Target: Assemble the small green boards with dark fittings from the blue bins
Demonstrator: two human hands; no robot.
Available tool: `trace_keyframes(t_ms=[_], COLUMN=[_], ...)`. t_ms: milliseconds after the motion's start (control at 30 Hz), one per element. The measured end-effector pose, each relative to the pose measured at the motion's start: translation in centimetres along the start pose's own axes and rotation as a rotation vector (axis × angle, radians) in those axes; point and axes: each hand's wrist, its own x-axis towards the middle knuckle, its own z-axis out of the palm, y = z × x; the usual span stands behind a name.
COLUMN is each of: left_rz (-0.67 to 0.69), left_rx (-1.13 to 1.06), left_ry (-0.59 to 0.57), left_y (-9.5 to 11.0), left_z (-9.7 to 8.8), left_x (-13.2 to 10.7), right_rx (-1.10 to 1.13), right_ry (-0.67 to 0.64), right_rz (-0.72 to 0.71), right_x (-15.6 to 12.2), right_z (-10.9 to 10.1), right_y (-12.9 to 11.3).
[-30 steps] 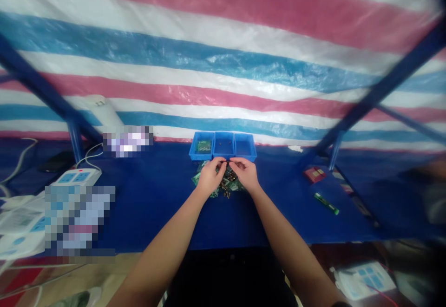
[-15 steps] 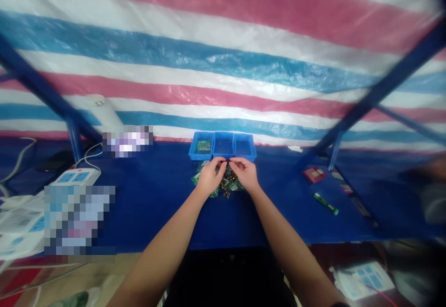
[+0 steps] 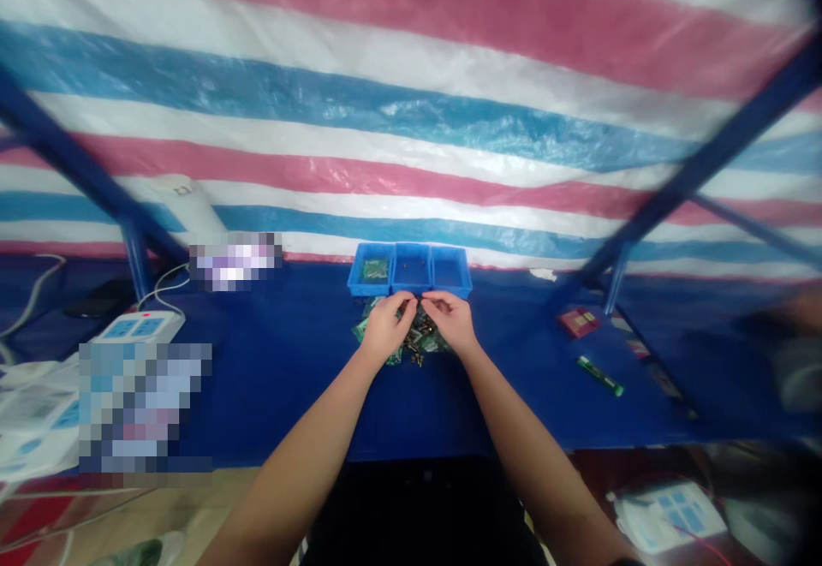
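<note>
A pile of small green boards and brass-coloured pieces (image 3: 419, 342) lies on the blue table (image 3: 270, 378), just on the near side of the middle bin (image 3: 412, 270). Over the pile, near that bin's front edge, are the left hand (image 3: 387, 326) and right hand (image 3: 453, 323), fingertips drawn close to the thumbs; whether they pinch anything I cannot tell. Against the middle bin's left side, the left bin (image 3: 373, 271) holds green boards; the right bin (image 3: 450, 270) adjoins its other side. Well right of the middle bin lie 1 red box (image 3: 579, 321) and 1 green stick-shaped thing (image 3: 599, 376).
</note>
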Motion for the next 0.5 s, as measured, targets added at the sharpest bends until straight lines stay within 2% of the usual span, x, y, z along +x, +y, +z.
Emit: trace_keyframes(t_ms=[233, 500], left_rz=[-0.013, -0.034], left_rx=[-0.008, -0.011], left_ry=[0.024, -0.020], left_y=[-0.34, -0.64], left_z=[0.43, 0.58], left_x=[0.05, 0.01], right_rx=[-0.016, -0.055], right_ry=[0.003, -0.001], right_rz=[-0.003, -0.011], right_x=[-0.03, -0.05], right_z=[-0.13, 0.11], right_y=[-0.12, 0.24])
